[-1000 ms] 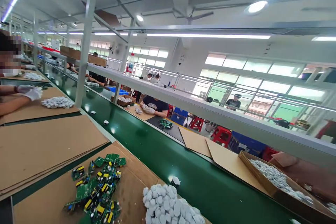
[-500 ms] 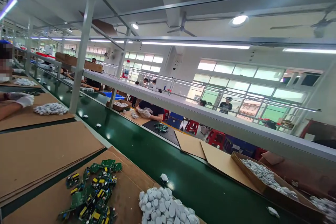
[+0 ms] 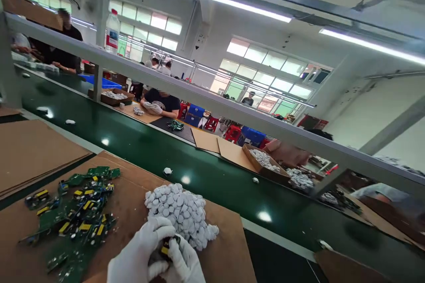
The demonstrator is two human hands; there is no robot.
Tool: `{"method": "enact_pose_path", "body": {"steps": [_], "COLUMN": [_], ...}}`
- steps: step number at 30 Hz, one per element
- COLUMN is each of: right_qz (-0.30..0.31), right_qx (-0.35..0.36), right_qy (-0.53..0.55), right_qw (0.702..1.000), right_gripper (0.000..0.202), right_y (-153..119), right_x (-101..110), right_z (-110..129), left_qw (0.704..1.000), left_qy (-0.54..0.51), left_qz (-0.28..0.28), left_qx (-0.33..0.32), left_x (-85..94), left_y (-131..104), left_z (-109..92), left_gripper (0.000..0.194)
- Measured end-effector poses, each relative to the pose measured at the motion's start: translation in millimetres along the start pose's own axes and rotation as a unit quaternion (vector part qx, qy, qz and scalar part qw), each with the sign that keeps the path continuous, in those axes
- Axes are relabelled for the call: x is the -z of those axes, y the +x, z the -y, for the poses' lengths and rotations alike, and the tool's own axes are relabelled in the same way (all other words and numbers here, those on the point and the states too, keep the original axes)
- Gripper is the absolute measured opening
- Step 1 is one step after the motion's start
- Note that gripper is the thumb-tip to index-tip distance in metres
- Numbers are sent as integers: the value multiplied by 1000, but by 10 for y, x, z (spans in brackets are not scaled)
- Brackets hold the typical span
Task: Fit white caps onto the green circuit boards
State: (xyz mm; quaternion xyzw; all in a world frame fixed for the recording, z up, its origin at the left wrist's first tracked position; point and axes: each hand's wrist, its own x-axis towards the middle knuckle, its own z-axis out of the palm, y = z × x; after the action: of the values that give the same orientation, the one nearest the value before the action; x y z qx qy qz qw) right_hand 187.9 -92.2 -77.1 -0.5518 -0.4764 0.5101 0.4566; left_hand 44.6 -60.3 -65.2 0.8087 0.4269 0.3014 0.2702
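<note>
My left hand (image 3: 141, 250), in a white glove, curls its fingers around a small circuit board (image 3: 166, 247) with a yellow part, low in the head view. My right hand (image 3: 186, 261), also gloved, meets it from the other side, its fingers closed on the same board. Much of the board is covered by the fingers. Just beyond my hands lies a heap of white round pieces (image 3: 179, 210). To the left, a pile of green circuit boards (image 3: 83, 205) with yellow parts is spread on brown cardboard (image 3: 129, 212).
Past the cardboard runs a green conveyor belt (image 3: 139, 146) carrying scattered white pieces. A metal shelf rail (image 3: 199, 93) crosses above it, with a plastic bottle (image 3: 112, 33) on top. Opposite sits a person (image 3: 162, 101); a box of white pieces (image 3: 265, 163) lies to the right.
The view has turned right and down. Both my hands, out of view before, now show at the bottom with a circuit board between them.
</note>
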Motion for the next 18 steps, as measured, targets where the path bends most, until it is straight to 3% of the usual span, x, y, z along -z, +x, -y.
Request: {"method": "enact_pose_path", "body": {"steps": [2, 4, 7, 12, 18], "right_qz": [85, 120, 110, 79, 102], "right_qx": [-34, -25, -23, -41, -47], "right_qy": [228, 364, 377, 389, 452], "right_qw": [969, 923, 919, 917, 885], "right_gripper": [53, 43, 35, 32, 32], "right_y": [10, -6, -31, -21, -28], "right_x": [-33, -58, -74, -79, -107], "right_z": [-5, 14, 22, -66, 48], "left_qw": [999, 995, 990, 990, 982], "left_qy": [-33, -59, -72, -62, -88], "left_qz": [-22, -32, -45, -60, -66], "left_qx": [-34, -79, -113, -114, -154], "left_x": [-56, -85, -117, -159, -76], "left_y": [-25, -40, -45, -61, -27], "left_z": [122, 220, 297, 286, 208], "left_gripper": [62, 58, 58, 69, 43]}}
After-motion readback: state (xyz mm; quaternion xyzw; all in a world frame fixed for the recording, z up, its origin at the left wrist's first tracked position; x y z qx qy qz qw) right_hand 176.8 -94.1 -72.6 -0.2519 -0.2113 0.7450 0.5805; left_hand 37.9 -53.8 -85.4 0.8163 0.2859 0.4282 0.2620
